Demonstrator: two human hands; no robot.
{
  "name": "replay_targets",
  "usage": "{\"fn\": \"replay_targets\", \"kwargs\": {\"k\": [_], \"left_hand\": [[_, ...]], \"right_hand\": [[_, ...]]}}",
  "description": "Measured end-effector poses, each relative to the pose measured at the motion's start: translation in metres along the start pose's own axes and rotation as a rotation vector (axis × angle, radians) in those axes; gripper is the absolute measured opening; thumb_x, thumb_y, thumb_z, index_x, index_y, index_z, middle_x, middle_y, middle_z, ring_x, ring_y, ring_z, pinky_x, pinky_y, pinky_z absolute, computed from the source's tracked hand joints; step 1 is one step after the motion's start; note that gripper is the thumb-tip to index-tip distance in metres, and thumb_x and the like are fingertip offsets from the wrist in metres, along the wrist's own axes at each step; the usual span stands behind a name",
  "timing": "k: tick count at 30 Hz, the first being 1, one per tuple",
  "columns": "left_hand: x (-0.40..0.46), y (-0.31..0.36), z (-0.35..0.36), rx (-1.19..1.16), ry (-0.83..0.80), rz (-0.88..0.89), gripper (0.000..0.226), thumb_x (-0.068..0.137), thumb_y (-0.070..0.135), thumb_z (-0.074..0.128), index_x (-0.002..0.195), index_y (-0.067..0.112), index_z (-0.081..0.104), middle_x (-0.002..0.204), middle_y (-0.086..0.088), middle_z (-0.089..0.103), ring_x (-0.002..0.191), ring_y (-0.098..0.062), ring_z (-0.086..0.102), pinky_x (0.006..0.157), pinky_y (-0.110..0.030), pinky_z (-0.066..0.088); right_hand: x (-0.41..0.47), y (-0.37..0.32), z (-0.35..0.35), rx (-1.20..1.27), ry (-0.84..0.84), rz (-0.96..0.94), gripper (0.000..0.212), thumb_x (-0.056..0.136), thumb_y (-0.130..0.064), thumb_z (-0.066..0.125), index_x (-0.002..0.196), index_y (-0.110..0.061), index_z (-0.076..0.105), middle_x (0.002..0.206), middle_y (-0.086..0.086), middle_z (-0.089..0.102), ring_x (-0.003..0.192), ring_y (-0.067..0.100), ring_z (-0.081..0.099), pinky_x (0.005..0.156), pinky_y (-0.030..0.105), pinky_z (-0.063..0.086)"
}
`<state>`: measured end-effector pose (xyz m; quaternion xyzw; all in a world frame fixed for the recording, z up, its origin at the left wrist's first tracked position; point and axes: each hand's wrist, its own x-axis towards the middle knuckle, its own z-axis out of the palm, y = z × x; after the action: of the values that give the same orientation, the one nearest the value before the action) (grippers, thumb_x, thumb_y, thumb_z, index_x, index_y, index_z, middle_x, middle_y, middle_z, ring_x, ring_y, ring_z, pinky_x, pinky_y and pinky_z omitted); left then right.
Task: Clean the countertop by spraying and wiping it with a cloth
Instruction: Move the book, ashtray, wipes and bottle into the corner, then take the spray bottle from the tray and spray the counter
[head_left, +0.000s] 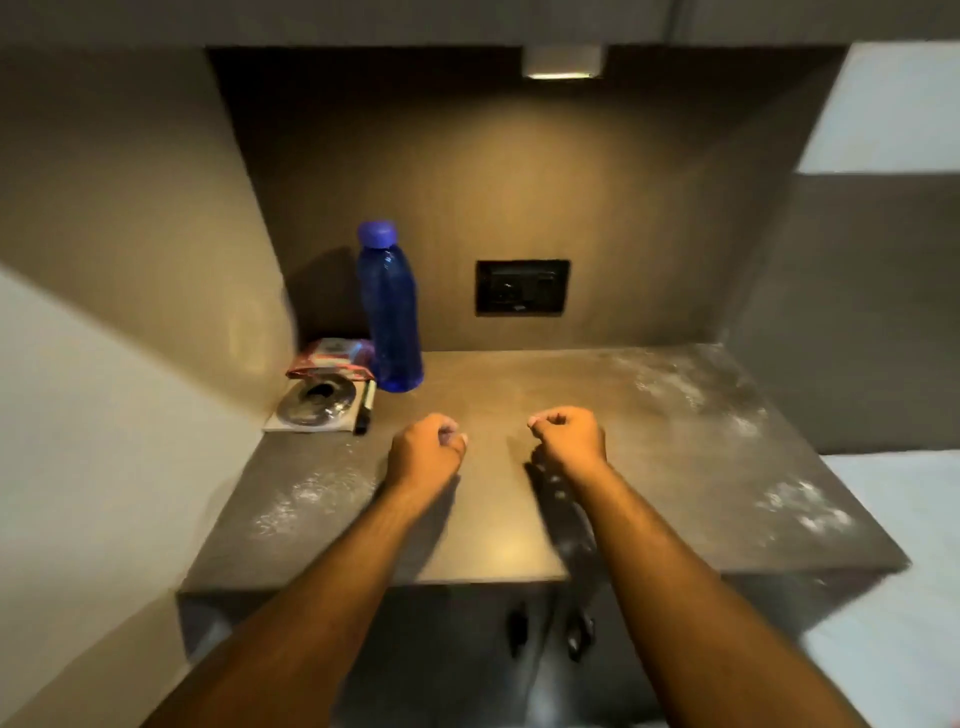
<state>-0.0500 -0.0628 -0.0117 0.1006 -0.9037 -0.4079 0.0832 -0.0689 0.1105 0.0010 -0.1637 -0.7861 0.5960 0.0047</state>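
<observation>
A dark brown countertop (498, 384) fills a wall niche. Whitish dusty smears lie on it at the right side (800, 504), at the back right and near the front left. My left hand (428, 449) hovers over the middle of the counter with its fingers curled into a loose fist, nothing in it. My right hand (569, 436) hangs beside it, also curled shut and empty. No cloth or spray bottle is in view.
A blue bottle (389, 312) with a blue cap stands at the back left. Beside it lie a red-and-white packet (332, 358), a disc in a sleeve (317, 408) and a black marker (365, 408). A black wall socket (522, 287) is on the back wall. Cabinet handles (545, 631) sit below the counter.
</observation>
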Motion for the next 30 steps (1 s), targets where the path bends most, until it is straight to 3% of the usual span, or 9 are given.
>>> {"fn": "replay_targets", "kwargs": {"k": [2,5,7,11,14,17,20,24,30], "left_hand": [[-0.029,0.030,0.037,-0.085,-0.036,0.019,0.008,0.085,0.026,0.066,0.091,0.021,0.067,0.084,0.003,0.067,0.078,-0.015,0.064,0.069,-0.026,0.054],[-0.076,0.068,0.091,-0.180,-0.075,0.041,0.016,0.084,0.022,0.068,0.097,0.012,0.069,0.081,0.003,0.065,0.068,-0.004,0.060,0.056,-0.004,0.042],[-0.109,0.096,0.125,-0.179,-0.141,0.086,0.013,0.083,0.021,0.068,0.094,0.013,0.070,0.084,0.001,0.068,0.075,-0.010,0.062,0.065,-0.013,0.044],[-0.165,0.150,0.182,-0.243,-0.274,0.206,0.010,0.085,0.018,0.065,0.094,0.022,0.067,0.087,0.004,0.069,0.077,-0.011,0.063,0.075,-0.025,0.052],[-0.211,0.195,0.231,-0.223,-0.370,0.382,0.012,0.085,0.019,0.063,0.095,0.020,0.069,0.086,0.005,0.069,0.070,-0.007,0.062,0.070,-0.016,0.049],[-0.264,0.236,0.284,-0.299,-0.585,0.361,0.016,0.086,0.016,0.063,0.101,0.018,0.068,0.092,0.001,0.070,0.078,-0.009,0.063,0.078,-0.020,0.050],[-0.324,0.268,0.341,-0.279,-0.744,0.368,0.018,0.086,0.023,0.065,0.103,0.022,0.067,0.093,0.009,0.064,0.084,-0.008,0.059,0.077,-0.018,0.044],[-0.387,0.284,0.393,-0.190,-0.873,0.380,0.026,0.085,0.027,0.065,0.109,0.017,0.067,0.104,0.003,0.067,0.094,-0.012,0.058,0.082,-0.019,0.040],[-0.443,0.305,0.495,-0.042,-0.982,0.266,0.032,0.089,0.019,0.063,0.120,0.011,0.063,0.123,-0.006,0.064,0.114,-0.020,0.057,0.094,-0.022,0.041]], "right_hand": [[-0.012,0.020,-0.051,0.002,0.037,0.007,0.024,0.086,-0.018,0.068,0.063,-0.017,0.066,0.064,0.010,0.065,0.055,0.024,0.060,0.060,0.042,0.058],[-0.032,0.048,-0.131,0.013,0.092,0.048,0.019,0.085,-0.026,0.067,0.067,-0.019,0.069,0.060,0.005,0.065,0.050,0.020,0.059,0.048,0.033,0.051],[-0.044,0.069,-0.188,0.016,0.154,0.028,0.019,0.086,-0.024,0.067,0.068,-0.019,0.069,0.065,0.006,0.067,0.058,0.023,0.063,0.052,0.029,0.050],[-0.074,0.108,-0.293,0.037,0.318,0.026,0.019,0.089,-0.025,0.066,0.071,-0.018,0.068,0.080,0.005,0.071,0.081,0.028,0.070,0.075,0.038,0.061],[-0.108,0.143,-0.366,0.132,0.495,0.070,0.018,0.087,-0.024,0.066,0.072,-0.014,0.069,0.080,0.005,0.071,0.078,0.028,0.070,0.070,0.039,0.062],[-0.154,0.183,-0.434,0.124,0.678,0.110,0.022,0.086,-0.027,0.068,0.073,-0.010,0.069,0.075,0.005,0.069,0.073,0.027,0.066,0.074,0.045,0.057],[-0.201,0.233,-0.501,0.005,0.844,0.175,0.021,0.086,-0.031,0.068,0.080,-0.011,0.069,0.081,0.006,0.068,0.079,0.027,0.062,0.073,0.033,0.048],[-0.248,0.301,-0.567,-0.194,0.921,0.346,0.043,0.084,-0.039,0.070,0.114,-0.007,0.066,0.106,0.011,0.071,0.102,0.030,0.064,0.079,0.029,0.042],[-0.235,0.425,-0.636,-0.339,0.696,0.525,0.075,0.077,-0.045,0.078,0.130,0.000,0.051,0.129,0.024,0.059,0.120,0.041,0.054,0.094,0.043,0.044]]}}
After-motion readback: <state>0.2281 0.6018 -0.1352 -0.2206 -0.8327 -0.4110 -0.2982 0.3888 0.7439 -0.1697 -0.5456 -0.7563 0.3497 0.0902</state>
